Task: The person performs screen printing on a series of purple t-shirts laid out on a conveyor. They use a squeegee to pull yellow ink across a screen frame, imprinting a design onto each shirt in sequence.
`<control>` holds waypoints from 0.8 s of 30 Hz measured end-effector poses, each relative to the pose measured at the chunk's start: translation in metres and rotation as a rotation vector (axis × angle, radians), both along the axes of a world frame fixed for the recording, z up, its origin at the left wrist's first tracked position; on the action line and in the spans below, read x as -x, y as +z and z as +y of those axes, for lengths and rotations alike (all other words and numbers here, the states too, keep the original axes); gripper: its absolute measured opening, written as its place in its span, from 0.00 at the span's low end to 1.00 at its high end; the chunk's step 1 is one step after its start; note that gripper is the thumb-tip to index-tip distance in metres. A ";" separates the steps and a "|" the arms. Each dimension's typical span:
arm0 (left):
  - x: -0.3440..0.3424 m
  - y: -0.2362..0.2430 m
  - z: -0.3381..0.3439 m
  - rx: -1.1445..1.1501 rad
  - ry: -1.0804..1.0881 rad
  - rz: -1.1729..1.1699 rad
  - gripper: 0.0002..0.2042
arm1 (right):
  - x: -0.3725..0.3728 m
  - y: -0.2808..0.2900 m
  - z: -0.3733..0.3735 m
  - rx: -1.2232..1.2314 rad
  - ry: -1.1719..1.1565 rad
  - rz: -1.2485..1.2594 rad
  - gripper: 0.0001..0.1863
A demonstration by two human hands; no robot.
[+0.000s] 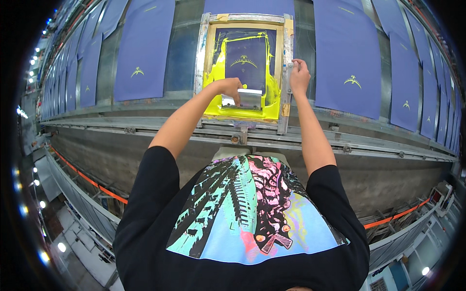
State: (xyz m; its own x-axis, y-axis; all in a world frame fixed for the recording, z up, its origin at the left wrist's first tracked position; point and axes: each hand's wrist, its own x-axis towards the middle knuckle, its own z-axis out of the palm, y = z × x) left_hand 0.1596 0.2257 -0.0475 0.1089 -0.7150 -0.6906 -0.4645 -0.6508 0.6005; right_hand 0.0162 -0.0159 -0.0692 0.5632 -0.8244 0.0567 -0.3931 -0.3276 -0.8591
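A screen-printing frame [286, 106] with a wooden inner border lies in front of me on the long table. Bright yellow ink [218, 72] coats its mesh [245, 77] around the sides and the near end, and a small crown-like arched motif shows in the middle. My left hand [229, 89] is closed on the left end of a squeegee [247, 99] with a pale metal edge, resting near the mesh's near end among the ink. At the frame's right rail, my right hand [301, 78] has its fingers curled against the edge; the fingertips are partly hidden.
Blue fabric panels [145, 53] with small yellow motifs lie in rows to the left, and more blue panels [347, 63] to the right. A metal rail [184, 133] runs along the table's near edge. Orange strips [87, 174] and more racks stand behind me.
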 end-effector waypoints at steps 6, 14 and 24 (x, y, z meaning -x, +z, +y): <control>-0.092 0.045 -0.037 0.093 0.059 -0.078 0.20 | -0.006 0.003 -0.011 0.024 0.004 -0.014 0.10; -0.073 0.026 -0.070 0.407 0.328 -1.195 0.13 | -0.004 0.024 -0.013 -0.051 0.008 0.001 0.10; 0.055 0.015 0.004 0.687 0.328 -1.132 0.16 | -0.007 0.026 -0.022 -0.015 -0.025 -0.038 0.10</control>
